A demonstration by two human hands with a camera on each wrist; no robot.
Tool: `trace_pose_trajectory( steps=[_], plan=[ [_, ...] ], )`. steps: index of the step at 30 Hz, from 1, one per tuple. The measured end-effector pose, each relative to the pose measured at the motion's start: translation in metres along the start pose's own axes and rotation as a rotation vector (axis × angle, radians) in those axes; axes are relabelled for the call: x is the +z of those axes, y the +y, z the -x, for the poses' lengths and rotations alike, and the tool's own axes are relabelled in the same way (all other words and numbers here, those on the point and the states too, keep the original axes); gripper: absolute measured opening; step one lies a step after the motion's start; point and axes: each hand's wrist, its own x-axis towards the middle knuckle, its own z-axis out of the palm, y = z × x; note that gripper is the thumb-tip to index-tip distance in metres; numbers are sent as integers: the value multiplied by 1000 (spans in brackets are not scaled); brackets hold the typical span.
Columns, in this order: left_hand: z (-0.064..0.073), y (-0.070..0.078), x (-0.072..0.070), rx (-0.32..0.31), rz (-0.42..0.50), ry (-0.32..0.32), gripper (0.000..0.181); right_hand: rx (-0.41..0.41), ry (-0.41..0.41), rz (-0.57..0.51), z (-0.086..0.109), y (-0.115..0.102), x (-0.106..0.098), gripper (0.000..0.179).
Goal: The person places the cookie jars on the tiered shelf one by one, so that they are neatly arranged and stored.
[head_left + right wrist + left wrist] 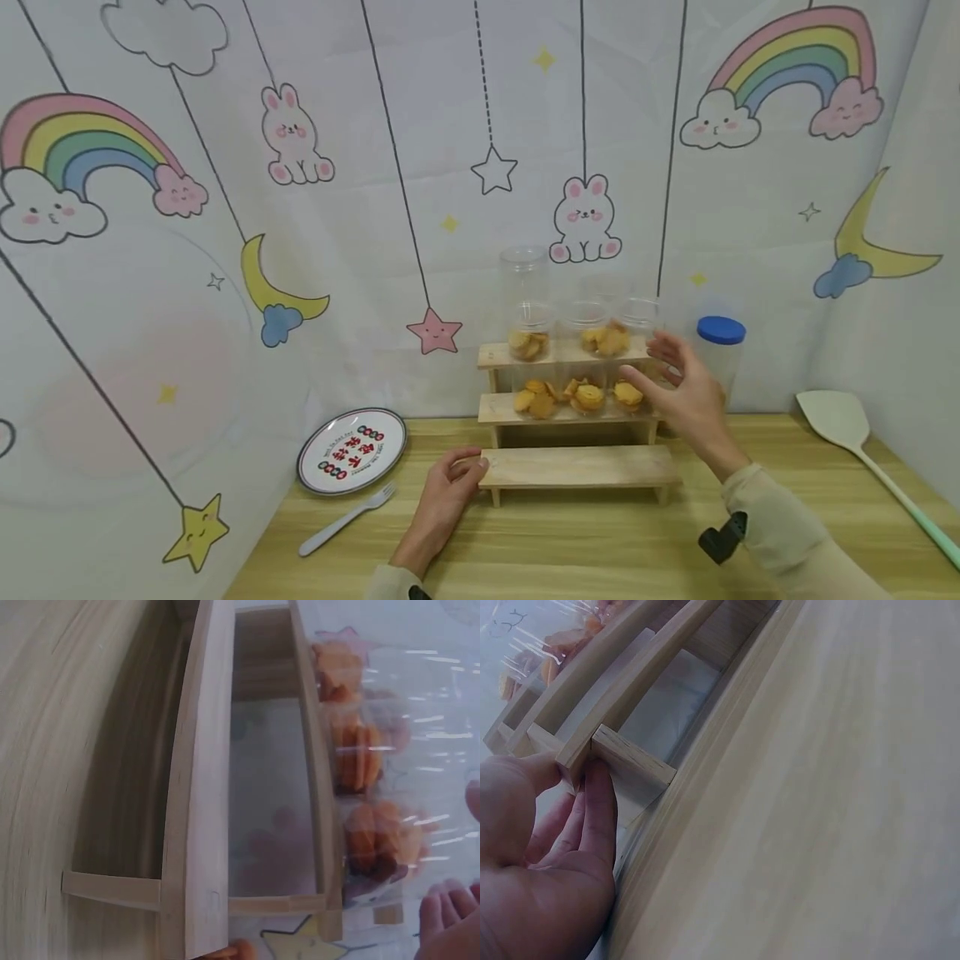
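A three-step wooden stand (pixel 581 467) holds clear plastic jars of golden cookies on its upper two steps. My left hand (pixel 448 492) pinches the left end of the bare lowest step, thumb on top and fingers beneath, as the left wrist view shows at the board's end (pixel 574 761). Beside the right-hand jar (pixel 628 392) of the middle step, my right hand (pixel 693 400) is raised with thumb and fingers spread apart. In the right wrist view, its fingers (pixel 448 911) appear near the upper part of the nearest jar of cookies (pixel 382 844).
Right of the stand is a clear jar with a blue lid (pixel 722 330), partly hidden behind my right hand. A pale spatula (pixel 836 417) lies at the far right. On the left, a printed plate (pixel 352 412) leans near the wall, with a light fork (pixel 347 521) in front.
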Motion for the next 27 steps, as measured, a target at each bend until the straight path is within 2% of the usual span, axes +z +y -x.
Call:
trace_pose_trajectory(
  steps=[7,16,27],
  plan=[
    [2,2,0,-11,9,-3,53,-20,-93,-32,-2,6,-1,84],
    [1,2,-1,0,2,3,52,15,-167,-10,-1,19,-2,84],
    [1,2,0,-2,6,-5,52,1,-159,-32,2,22,1,80]
  ],
)
